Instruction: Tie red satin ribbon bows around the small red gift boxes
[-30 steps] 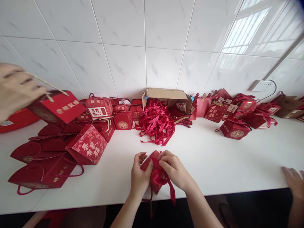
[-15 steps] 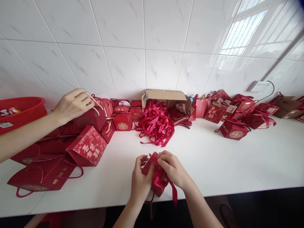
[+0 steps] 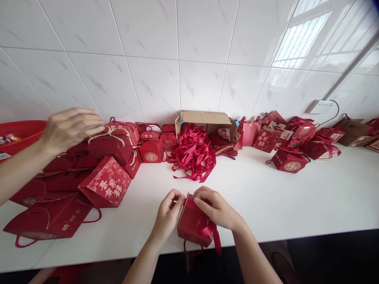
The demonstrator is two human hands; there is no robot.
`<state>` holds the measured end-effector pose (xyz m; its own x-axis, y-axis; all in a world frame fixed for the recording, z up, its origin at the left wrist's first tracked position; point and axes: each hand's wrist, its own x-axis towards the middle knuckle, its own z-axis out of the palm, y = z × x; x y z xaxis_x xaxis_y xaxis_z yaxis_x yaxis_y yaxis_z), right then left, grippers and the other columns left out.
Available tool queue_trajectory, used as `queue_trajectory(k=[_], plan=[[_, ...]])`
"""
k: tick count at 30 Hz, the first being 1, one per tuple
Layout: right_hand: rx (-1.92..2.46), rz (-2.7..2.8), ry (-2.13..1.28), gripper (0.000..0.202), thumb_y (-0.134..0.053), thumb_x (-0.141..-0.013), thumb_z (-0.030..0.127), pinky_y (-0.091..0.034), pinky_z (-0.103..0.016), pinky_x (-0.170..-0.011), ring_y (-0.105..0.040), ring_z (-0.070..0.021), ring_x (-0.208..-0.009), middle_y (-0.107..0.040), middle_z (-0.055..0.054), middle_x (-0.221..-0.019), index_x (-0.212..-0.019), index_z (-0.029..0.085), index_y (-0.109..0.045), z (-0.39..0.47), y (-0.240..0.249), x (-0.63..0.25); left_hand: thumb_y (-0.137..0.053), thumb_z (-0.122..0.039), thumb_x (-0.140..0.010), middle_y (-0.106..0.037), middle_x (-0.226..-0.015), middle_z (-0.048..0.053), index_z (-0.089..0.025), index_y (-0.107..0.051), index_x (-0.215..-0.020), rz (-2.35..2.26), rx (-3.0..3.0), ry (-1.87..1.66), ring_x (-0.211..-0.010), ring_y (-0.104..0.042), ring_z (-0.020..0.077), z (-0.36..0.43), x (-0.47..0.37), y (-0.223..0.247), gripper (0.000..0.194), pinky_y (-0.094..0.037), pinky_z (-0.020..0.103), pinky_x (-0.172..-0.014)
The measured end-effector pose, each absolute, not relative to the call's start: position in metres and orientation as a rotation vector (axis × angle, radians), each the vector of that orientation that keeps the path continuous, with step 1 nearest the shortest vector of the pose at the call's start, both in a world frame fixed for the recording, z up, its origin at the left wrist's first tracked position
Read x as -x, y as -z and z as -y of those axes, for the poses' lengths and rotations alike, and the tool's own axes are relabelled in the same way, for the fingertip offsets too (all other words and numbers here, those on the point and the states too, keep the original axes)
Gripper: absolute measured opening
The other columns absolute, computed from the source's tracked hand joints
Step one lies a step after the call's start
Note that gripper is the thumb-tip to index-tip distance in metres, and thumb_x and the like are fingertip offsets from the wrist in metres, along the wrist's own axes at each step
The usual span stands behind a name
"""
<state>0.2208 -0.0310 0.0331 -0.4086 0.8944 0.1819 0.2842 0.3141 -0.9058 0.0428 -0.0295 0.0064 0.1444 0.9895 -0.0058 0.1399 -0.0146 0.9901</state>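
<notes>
Grip of the right hand (image 3: 217, 209): thumb in front, fingers behind, pinching the upper edge of a red box (image 3: 191, 227). The left hand (image 3: 169, 215) has thumb and forefinger drawn together at the box's upper left edge; whether they pinch it cannot be told. The box lies tilted at the middle of the near edge of the surface (image 3: 251, 197), with a loose ribbon (image 3: 209, 228) along its right side and a cord (image 3: 192, 252) hanging over that edge. Good practice here: press the panel edges lightly, so that the card does not crease, and keep ribbon and cord out of the fold. Toward the far edge lies a ribbon heap (image 3: 194, 154); to the left, a patterned box (image 3: 106, 183) and, beyond it, a co-worker's hand (image 3: 72, 128). White surface to the right offers elbow room; the near edge offers little support.
</notes>
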Motion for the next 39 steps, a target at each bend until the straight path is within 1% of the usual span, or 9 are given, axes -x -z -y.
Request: queue_trajectory(k=[5,10,14,18,21,23,27,32,39], plan=[[1.123,1.574,-0.921,0.023,-0.046,-0.091,0.038,-0.038,-0.033,-0.093,-0.048,-0.0212,-0.113,-0.054,-0.007,-0.117,-0.105,0.025,-0.058,0.051,-0.013,-0.253,-0.052,-0.045,-0.078,-0.057,-0.069,0.001,-0.021,-0.051,-0.066,-1.805,-1.754,-0.884,-0.064,-0.051,0.0178,0.016,0.010,0.028,0.026,-0.038,0.027,-0.060],[1.287,1.385,-1.159,0.024,-0.056,-0.085,0.043,-0.040,-0.028,-0.063,-0.050,-0.0152,-0.065,-0.056,-0.001,-0.070,-0.079,0.022,-0.063,0.104,0.015,-0.279,-0.060,-0.044,-0.070,-0.060,-0.069,0.003,-0.022,-0.055,-0.069,-2.247,-1.754,-0.858,-0.069,-0.058,0.0236,0.023,0.071,0.050,0.023,-0.037,0.028,-0.059],[1.292,1.194,-1.551,0.036,-0.055,-0.083,0.052,-0.038,-0.027,-0.056,-0.046,-0.0118,-0.052,-0.052,0.001,-0.061,-0.099,0.023,-0.068,0.137,0.028,-0.266,-0.061,-0.051,-0.072,-0.059,-0.067,0.002,-0.023,-0.060,-0.073,-2.007,-1.630,-1.059,-0.066,-0.056,0.0213,0.048,0.059,0.037,0.028,-0.042,0.028,-0.064],[1.337,1.143,-1.593,0.060,-0.045,-0.087,0.057,-0.039,-0.027,-0.054,-0.045,-0.0124,-0.049,-0.049,0.004,-0.053,-0.135,0.022,-0.045,0.140,0.034,-0.253,-0.058,-0.048,-0.079,-0.064,-0.069,0.004,-0.024,-0.068,-0.071,-1.434,-1.499,-0.858,-0.068,-0.059,0.0220,0.073,0.021,0.016,0.027,-0.048,0.029,-0.068],[1.286,1.010,-1.571,0.070,-0.039,-0.090,0.056,-0.040,-0.027,-0.053,-0.046,-0.0127,-0.048,-0.056,0.003,-0.056,-0.147,0.022,-0.018,0.135,0.039,-0.250,-0.065,-0.044,-0.075,-0.068,-0.085,0.006,-0.028,-0.073,-0.087,-1.321,-1.358,-0.925,-0.091,-0.062,0.0265,0.077,0.002,0.013,0.021,-0.050,0.032,-0.079],[1.164,0.851,-1.453,0.066,-0.042,-0.091,0.053,-0.042,-0.027,-0.056,-0.050,-0.0115,-0.052,-0.063,0.000,-0.074,-0.147,0.029,-0.016,0.129,0.041,-0.248,-0.065,-0.047,-0.075,-0.068,-0.094,0.007,-0.030,-0.070,-0.103,-1.335,-1.216,-1.023,-0.100,-0.060,0.0264,0.071,-0.006,0.017,0.033,-0.049,0.033,-0.082],[0.892,0.478,-1.283,0.043,-0.058,-0.086,0.044,-0.047,-0.025,-0.064,-0.056,-0.0096,-0.068,-0.061,0.000,-0.097,-0.128,0.035,-0.050,0.113,0.035,-0.243,-0.057,-0.050,-0.082,-0.066,-0.089,0.005,-0.026,-0.058,-0.122,-1.099,-0.834,-1.159,-0.086,-0.061,0.0195,0.047,-0.015,0.021,0.047,-0.050,0.030,-0.073],[0.816,0.184,-1.226,0.015,-0.071,-0.077,0.035,-0.053,-0.023,-0.067,-0.060,-0.0096,-0.071,-0.066,0.001,-0.090,-0.090,0.027,-0.070,0.096,0.020,-0.249,-0.059,-0.027,-0.084,-0.064,-0.075,0.000,-0.022,-0.067,-0.103,-0.906,-0.305,-1.316,-0.064,-0.061,0.0100,0.028,-0.013,0.012,0.021,-0.050,0.020,-0.057],[0.883,0.246,-1.070,0.008,-0.069,-0.078,0.031,-0.057,-0.023,-0.064,-0.063,-0.0105,-0.068,-0.069,0.000,-0.091,-0.083,0.026,-0.072,0.101,0.038,-0.255,-0.057,-0.014,-0.083,-0.065,-0.066,0.000,-0.017,-0.069,-0.090,-1.017,-0.101,-1.296,-0.056,-0.062,0.0095,0.040,-0.006,0.018,0.014,-0.049,0.019,-0.049]])
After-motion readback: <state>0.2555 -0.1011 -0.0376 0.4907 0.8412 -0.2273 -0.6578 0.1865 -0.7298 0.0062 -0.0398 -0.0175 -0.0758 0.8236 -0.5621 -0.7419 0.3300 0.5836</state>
